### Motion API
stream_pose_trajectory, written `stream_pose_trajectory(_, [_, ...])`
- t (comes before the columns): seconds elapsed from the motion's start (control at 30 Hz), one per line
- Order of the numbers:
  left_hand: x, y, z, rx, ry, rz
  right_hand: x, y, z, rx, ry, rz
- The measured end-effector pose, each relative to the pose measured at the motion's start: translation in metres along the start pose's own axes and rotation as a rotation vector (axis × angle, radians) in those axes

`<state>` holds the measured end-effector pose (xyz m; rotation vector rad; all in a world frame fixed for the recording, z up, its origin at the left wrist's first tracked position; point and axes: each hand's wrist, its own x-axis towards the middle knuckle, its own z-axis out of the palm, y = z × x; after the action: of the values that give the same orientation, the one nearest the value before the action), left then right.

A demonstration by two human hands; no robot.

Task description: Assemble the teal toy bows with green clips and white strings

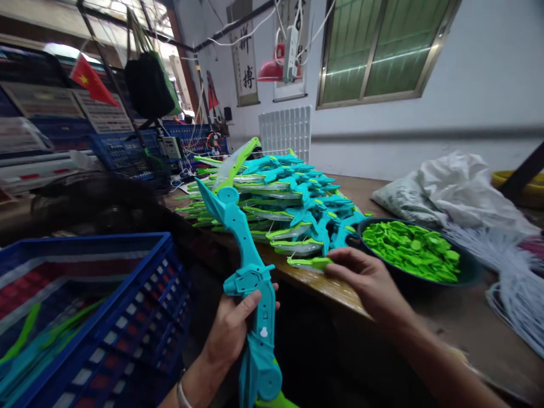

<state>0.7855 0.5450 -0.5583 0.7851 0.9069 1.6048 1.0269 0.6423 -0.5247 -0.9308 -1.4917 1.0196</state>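
Note:
My left hand [232, 328] is wrapped round the grip of a teal plastic toy bow [244, 241]. The bow stands roughly upright in front of me, with a lime-green limb slanting up from its top end and more green showing at the bottom. Over the table's front edge, my right hand [368, 277] has thumb and fingers closed on the end of a small lime-green plastic piece [317, 263]. Whether that piece is joined to a bow in the pile, I cannot tell. Behind it lies a stack of teal and green toy bows [297, 195].
A dark basin [471, 272] of small green plastic parts stands on the table at right. Beyond it are white sacks [454, 184] and a bundle of white cords [516, 289]. A blue crate [170, 266] holding teal and green pieces is at left. A red lamp [270, 71] hangs overhead.

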Motion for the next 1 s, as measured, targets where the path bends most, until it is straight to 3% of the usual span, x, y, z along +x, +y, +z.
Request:
stream_pose_trajectory(0.1, [-0.006, -0.009, -0.005, 0.115, -0.032, 0.023, -0.036, -0.024, 0.055, 0.247, -0.134, -0.011])
stream_pose_trajectory(0.2, [-0.013, -0.015, -0.012, 0.203, -0.024, 0.113, -0.06, -0.029, 0.083, 0.3, -0.147, -0.056])
stream_pose_trajectory(0.33, [-0.022, -0.015, -0.015, 0.137, -0.126, 0.069, -0.077, -0.019, 0.094, 0.173, -0.106, -0.172])
stream_pose_trajectory(0.5, [-0.032, -0.013, -0.011, 0.036, -0.21, 0.035, -0.085, -0.009, 0.097, -0.176, -0.057, -0.541])
stream_pose_trajectory(0.67, [-0.04, -0.017, -0.012, -0.027, -0.263, -0.011, -0.094, -0.011, 0.098, -0.423, 0.034, -0.635])
stream_pose_trajectory(0.77, [-0.039, -0.017, -0.012, 0.093, -0.234, 0.02, -0.097, -0.015, 0.094, -0.445, -0.006, -0.573])
stream_pose_trajectory(0.87, [-0.037, -0.012, -0.01, 0.26, -0.229, 0.047, -0.093, -0.018, 0.085, -0.343, -0.009, -0.41])
stream_pose_trajectory(0.93, [-0.038, -0.006, -0.008, 0.333, -0.258, 0.055, -0.087, -0.019, 0.078, -0.18, -0.028, -0.233])
stream_pose_trajectory(1.0, [-0.04, 0.0, -0.007, 0.387, -0.28, 0.06, -0.082, -0.019, 0.072, 0.052, -0.213, 0.013])
